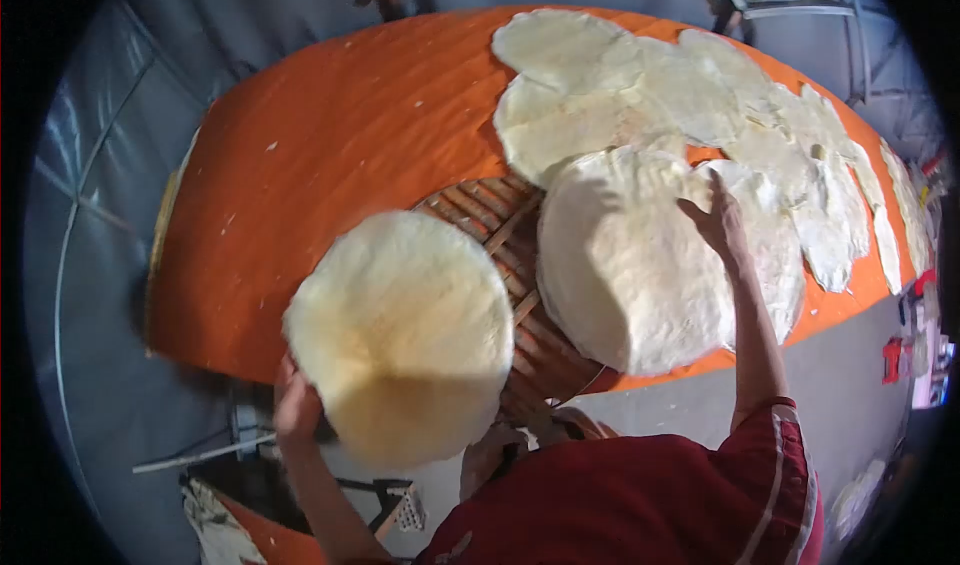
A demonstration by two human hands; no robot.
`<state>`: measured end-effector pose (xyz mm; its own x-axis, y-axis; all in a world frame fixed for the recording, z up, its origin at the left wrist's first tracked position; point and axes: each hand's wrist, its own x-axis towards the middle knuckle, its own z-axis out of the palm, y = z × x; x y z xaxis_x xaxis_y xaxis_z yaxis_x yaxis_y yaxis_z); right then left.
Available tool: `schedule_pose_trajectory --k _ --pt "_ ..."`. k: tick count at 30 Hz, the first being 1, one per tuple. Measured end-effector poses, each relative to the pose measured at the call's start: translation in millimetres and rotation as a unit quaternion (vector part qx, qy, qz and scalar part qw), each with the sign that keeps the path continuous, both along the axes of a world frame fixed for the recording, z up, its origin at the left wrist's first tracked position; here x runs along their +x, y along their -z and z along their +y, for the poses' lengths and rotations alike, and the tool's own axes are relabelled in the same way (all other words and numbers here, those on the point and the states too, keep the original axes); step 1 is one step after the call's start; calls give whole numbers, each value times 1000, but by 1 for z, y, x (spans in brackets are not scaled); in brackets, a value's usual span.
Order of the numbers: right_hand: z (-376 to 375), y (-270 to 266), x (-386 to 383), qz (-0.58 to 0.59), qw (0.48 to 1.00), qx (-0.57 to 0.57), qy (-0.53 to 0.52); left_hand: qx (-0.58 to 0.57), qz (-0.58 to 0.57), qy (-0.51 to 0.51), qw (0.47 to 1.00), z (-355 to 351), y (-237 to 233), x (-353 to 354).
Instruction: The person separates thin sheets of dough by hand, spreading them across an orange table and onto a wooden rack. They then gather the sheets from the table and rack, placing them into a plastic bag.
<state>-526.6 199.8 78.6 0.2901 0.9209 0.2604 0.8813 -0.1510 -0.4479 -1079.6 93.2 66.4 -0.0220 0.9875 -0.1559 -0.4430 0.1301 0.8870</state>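
Observation:
My left hand [297, 402] grips the left edge of a large, thin round flatbread [405, 315], its fingers partly hidden at the rim. This pale sheet overlaps a round slatted wooden rack [515, 245] and hangs past the table's front edge. To the right lies a pile of similar white rounds [625, 265]. Over that pile's upper right side is my right hand [718, 225], its fingers spread and its fingertips at the border with a neighbouring round [765, 255].
An orange-covered table [350, 135] stretches across the view. More overlapping flatbreads [650, 90] cover its back right part. Grey plastic sheeting [110, 195] hangs around it. Below the left front corner stand a metal frame and a dark container [250, 505].

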Motion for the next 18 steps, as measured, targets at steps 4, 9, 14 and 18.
schedule_pose_trajectory --k 4,9,14,18 --pt "15 45 -154 499 816 -94 -276 -48 22 -43 998 0 29 -8" --pt "-52 10 -339 435 746 -266 -428 -53 62 -44 996 2 44 -12" --pt "-70 42 -417 510 740 -194 -392 -62 68 -39 995 6 36 -13" --pt "-63 44 -429 548 737 -215 -333 10 94 20 995 2 44 -17"
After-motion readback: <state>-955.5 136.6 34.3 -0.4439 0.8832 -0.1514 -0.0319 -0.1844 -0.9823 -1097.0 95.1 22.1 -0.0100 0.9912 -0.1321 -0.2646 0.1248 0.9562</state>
